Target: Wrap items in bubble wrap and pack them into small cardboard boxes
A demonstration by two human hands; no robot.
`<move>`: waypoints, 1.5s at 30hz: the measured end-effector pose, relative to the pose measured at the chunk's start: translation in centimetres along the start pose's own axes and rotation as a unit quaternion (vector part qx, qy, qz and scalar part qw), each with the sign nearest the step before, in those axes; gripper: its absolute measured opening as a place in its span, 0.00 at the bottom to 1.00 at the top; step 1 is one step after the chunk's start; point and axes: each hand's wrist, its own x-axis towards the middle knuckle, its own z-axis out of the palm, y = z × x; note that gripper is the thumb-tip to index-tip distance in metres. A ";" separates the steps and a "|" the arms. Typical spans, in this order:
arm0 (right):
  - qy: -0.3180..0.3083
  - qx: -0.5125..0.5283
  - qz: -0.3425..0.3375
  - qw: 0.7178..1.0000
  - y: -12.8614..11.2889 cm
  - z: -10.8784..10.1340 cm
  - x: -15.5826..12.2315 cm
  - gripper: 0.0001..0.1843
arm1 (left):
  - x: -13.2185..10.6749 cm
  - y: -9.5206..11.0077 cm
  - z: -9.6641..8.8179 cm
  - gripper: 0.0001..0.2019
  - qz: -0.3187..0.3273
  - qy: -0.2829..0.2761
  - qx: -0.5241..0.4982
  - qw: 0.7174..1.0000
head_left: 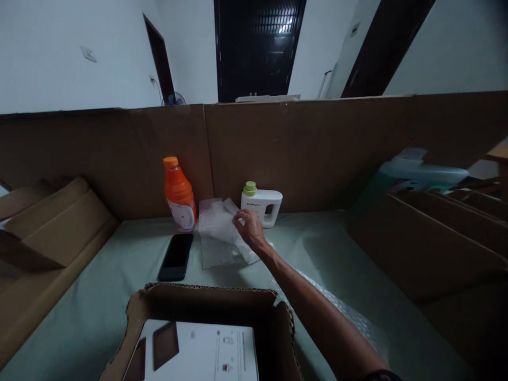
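Observation:
My right hand [250,226] reaches out from the lower right, its fingers curled and pinched at a crumpled sheet of bubble wrap [218,233] on the green cloth. Just behind the hand stands a white jug with a green cap [273,196], partly covered by my fingers. An orange bottle [179,193] is upright to the left of the wrap. Before it lies a black phone [175,257]. Closest to me is an open cardboard box [210,296] with a white printed carton [198,352] inside. My left hand is out of view.
Tall cardboard panels [337,153] close off the back of the cloth surface [317,243]. Folded cardboard [67,227] stands at the left. A bluish translucent container [424,174] rests near the right cardboard wall [428,254]. Another bubble wrap strip [345,312] lies beside my forearm.

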 end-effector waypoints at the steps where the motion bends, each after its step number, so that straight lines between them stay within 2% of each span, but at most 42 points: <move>1: 0.018 0.009 -0.002 1.000 -0.2 -1.2 -0.1 0.04 | 0.1 -0.1 0.2 0.19 -0.009 0.003 -0.001 1.000; 6: 0.083 0.062 -0.018 0.994 -0.8 -9.9 -2.6 0.08 | 0.7 1.2 0.8 0.15 -0.035 0.008 -0.017 0.999; 8: 0.102 0.108 -0.011 0.989 -0.2 -13.2 -5.2 0.10 | 0.8 2.2 0.8 0.16 -0.037 0.000 -0.026 0.999; 10: 0.094 0.140 0.025 0.985 1.2 -15.5 -8.7 0.14 | 0.2 3.1 0.9 0.18 -0.036 -0.014 -0.032 0.999; 14: 0.023 0.108 0.120 0.987 5.5 -17.4 -16.5 0.18 | -3.3 4.0 1.5 0.24 -0.031 -0.061 -0.037 0.997; 17: 0.027 0.081 0.149 0.985 7.5 -18.0 -20.4 0.17 | -6.9 4.4 1.7 0.29 -0.022 -0.094 -0.036 0.995; 20: 0.056 0.071 0.140 0.986 7.2 -19.1 -20.8 0.14 | -9.8 4.9 1.2 0.32 -0.001 -0.111 -0.033 0.993; 22: 0.062 0.082 0.120 0.987 6.1 -20.1 -19.7 0.14 | -11.4 5.1 0.5 0.33 0.018 -0.113 -0.030 0.993; 24: 0.052 0.139 0.096 0.984 5.0 -21.0 -18.4 0.16 | -12.8 4.9 -0.3 0.35 0.031 -0.108 -0.026 0.993; 26: 0.044 0.213 0.076 0.973 4.6 -21.4 -17.5 0.19 | -14.2 4.1 -1.0 0.38 0.033 -0.089 -0.018 0.995; 28: 0.017 0.224 0.078 0.971 5.2 -20.9 -17.3 0.20 | -15.5 3.0 -1.6 0.39 0.027 -0.057 0.007 0.998; 30: -0.041 0.163 0.102 0.980 6.6 -19.5 -17.8 0.20 | -16.4 1.6 -1.9 0.38 0.009 -0.038 0.039 0.998; 32: -0.109 0.094 0.128 0.981 8.3 -17.7 -18.6 0.19 | -16.8 0.2 -2.0 0.35 -0.011 -0.046 0.052 0.998; 34: -0.145 0.042 0.142 0.978 9.7 -16.2 -19.4 0.14 | -16.7 -0.9 -2.2 0.32 -0.024 -0.056 0.049 0.997; 37: -0.152 -0.052 0.149 0.976 10.6 -15.2 -19.9 0.10 | -16.3 -2.0 -2.5 0.28 -0.048 -0.056 0.050 0.996; 40: -0.138 -0.141 0.142 0.970 10.5 -14.8 -19.7 0.14 | -16.3 -2.5 -2.9 0.24 -0.078 -0.064 0.043 0.994; 43: -0.145 -0.200 0.124 0.961 10.2 -14.1 -19.6 0.15 | -16.4 -2.1 -3.1 0.22 -0.091 -0.077 0.023 0.993; 45: -0.149 -0.224 0.117 0.956 10.2 -13.8 -20.0 0.12 | -16.4 -1.6 -3.1 0.21 -0.092 -0.079 0.013 0.993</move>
